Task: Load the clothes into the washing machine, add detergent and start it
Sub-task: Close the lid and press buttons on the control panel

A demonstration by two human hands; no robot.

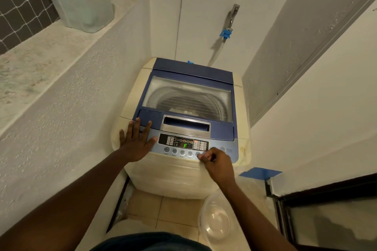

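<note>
A cream top-loading washing machine [134, 91] with a blue lid [222, 128] stands in a narrow corner. The lid is down, and its window shows the steel drum with a pale patch at the bottom. The control panel [183, 143] is lit and shows a green "F". My left hand [135, 142] lies flat and open on the machine's front left corner, fingers spread beside the panel. My right hand [217, 162] is curled, its fingertips touching a button near the right end of the button row. I see no loose clothes or detergent.
A clear plastic bowl [216, 222] sits on the tiled floor at the machine's front right. A frosted plastic container [81, 0] stands on the ledge [40, 51] at the left. A tap [230, 20] with a blue fitting is on the back wall. A dark door frame [326, 191] is at the right.
</note>
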